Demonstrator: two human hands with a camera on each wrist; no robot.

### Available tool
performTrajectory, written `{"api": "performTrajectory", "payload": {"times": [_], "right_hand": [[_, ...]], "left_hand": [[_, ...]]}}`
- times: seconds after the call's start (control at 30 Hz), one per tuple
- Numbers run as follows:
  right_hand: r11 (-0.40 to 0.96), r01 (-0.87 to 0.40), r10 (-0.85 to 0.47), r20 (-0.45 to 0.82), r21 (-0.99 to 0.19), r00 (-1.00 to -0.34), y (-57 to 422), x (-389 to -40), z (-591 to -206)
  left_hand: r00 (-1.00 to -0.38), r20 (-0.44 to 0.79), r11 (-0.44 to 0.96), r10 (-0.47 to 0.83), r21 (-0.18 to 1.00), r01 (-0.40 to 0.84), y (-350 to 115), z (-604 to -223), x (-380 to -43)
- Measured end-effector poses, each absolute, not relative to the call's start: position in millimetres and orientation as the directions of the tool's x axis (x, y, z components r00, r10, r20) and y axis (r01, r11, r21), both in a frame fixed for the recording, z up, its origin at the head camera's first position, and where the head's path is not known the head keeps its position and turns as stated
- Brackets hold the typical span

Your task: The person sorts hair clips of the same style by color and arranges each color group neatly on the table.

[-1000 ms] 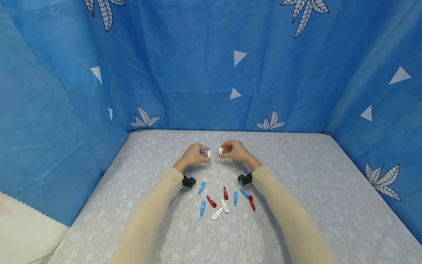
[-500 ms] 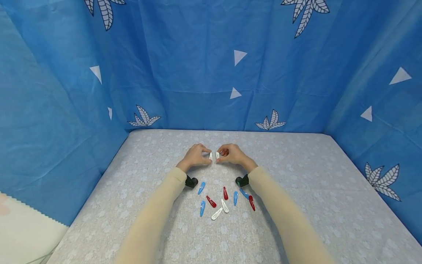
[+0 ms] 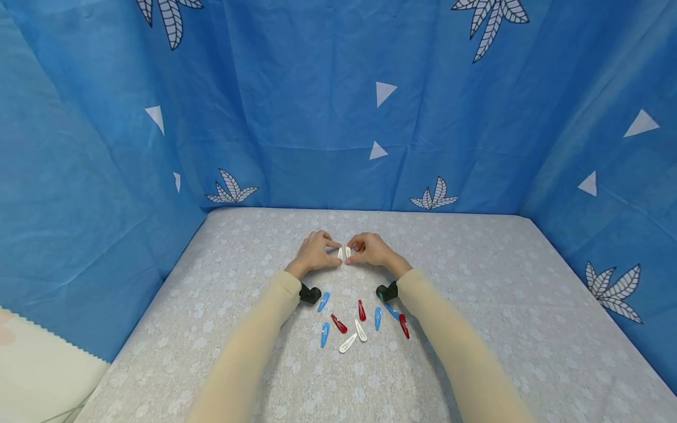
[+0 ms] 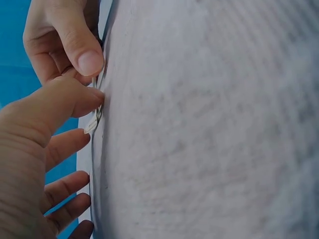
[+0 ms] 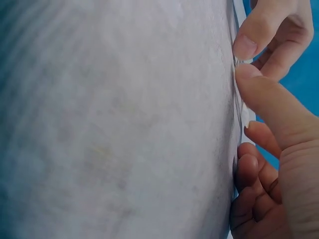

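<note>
My left hand (image 3: 315, 252) pinches a white snap hair clip (image 3: 340, 253) between thumb and forefinger. Facing it, my right hand (image 3: 372, 249) holds a second white hair clip (image 3: 348, 252) the same way. The two clips stand side by side with a narrow gap, low over the cloth; whether they touch it I cannot tell. In the left wrist view the end of the left clip (image 4: 91, 122) shows by the forefinger, while the other fingers are spread. In the right wrist view the thumb hides most of the right clip (image 5: 245, 113).
Nearer the body lie several loose clips: blue ones such as a blue clip (image 3: 325, 334), red ones such as a red clip (image 3: 339, 324), and two white clips, one white clip (image 3: 347, 343) angled. A patterned grey cloth (image 3: 508, 305) covers the table; a blue curtain (image 3: 317, 117) stands behind.
Both hands have come closer together and slightly toward the body, each with its white hair clip, so the gap between the clips has narrowed. The loose clips have stayed in place.
</note>
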State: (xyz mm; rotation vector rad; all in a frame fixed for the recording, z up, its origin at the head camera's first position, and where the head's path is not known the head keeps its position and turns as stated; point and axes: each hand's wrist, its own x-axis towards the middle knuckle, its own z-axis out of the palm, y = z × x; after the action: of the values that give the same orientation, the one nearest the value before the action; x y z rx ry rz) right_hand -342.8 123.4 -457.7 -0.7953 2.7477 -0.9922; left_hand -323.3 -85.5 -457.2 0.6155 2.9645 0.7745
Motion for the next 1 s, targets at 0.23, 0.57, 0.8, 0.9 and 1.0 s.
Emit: {"api": "performTrajectory", "payload": {"times": [0.23,0.57,0.8,0.9,1.0], "right_hand": [[0.661,-0.434,-0.511,0.057,-0.612,-0.858,122.2,-343.3,-459.1],[0.678,-0.421,-0.505,0.035,-0.602,-0.862,121.1,-342.5,-455.7],[0.68,-0.421,-0.514,0.018,-0.6,-0.857,121.6,-342.6,-452.9],[0.677,-0.416,-0.517,0.01,-0.608,-0.856,121.9,-341.9,-451.0],[0.672,-0.406,-0.523,-0.009,-0.62,-0.852,123.4,-341.1,-448.6]], "left_hand": [[-0.92,0.095,0.802,0.38,0.462,0.378,-85.9,-461.3,-323.7],[-0.92,0.096,0.792,0.379,0.481,0.376,-87.2,-459.4,-322.3],[-0.923,0.086,0.793,0.375,0.486,0.367,-88.0,-458.5,-322.2],[-0.925,0.085,0.787,0.371,0.499,0.362,-88.4,-457.6,-321.8],[-0.926,0.086,0.777,0.367,0.52,0.356,-89.4,-458.0,-321.6]]}}
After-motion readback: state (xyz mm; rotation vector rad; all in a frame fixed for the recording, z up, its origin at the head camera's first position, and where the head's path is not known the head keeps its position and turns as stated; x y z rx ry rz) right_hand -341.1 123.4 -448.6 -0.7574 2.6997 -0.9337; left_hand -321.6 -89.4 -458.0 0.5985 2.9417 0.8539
